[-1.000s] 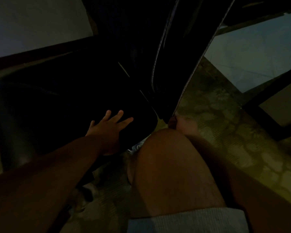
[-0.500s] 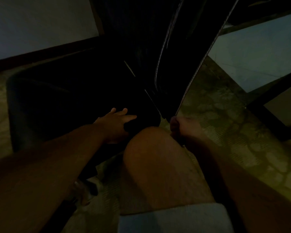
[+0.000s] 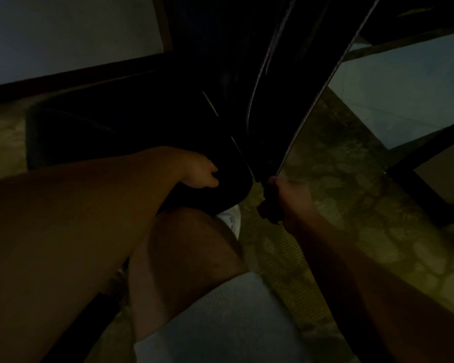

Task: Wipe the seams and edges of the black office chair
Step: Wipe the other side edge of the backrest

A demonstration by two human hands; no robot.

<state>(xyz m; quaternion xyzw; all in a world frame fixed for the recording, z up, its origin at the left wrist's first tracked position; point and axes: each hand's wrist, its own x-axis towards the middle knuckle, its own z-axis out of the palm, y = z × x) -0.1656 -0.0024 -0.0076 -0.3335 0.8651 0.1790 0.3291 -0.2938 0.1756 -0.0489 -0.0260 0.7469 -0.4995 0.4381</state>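
Black office chair [image 3: 121,132] fills the upper middle of the view and stands on the patterned floor [image 3: 351,205], its seat to the left and its backrest [image 3: 294,100] rising to the top edge. The backrest's pale edge seam runs as a long line from upper right down to the lower corner. Right hand [image 3: 283,200] is at that lower corner, fingers curled around something dark, maybe a cloth; it is too dim to tell. Left hand [image 3: 199,171] rests on the seat's front corner, fingers loosely bent, holding nothing I can see. I judge the right hand is nearer the seam, which leads up and away from it.
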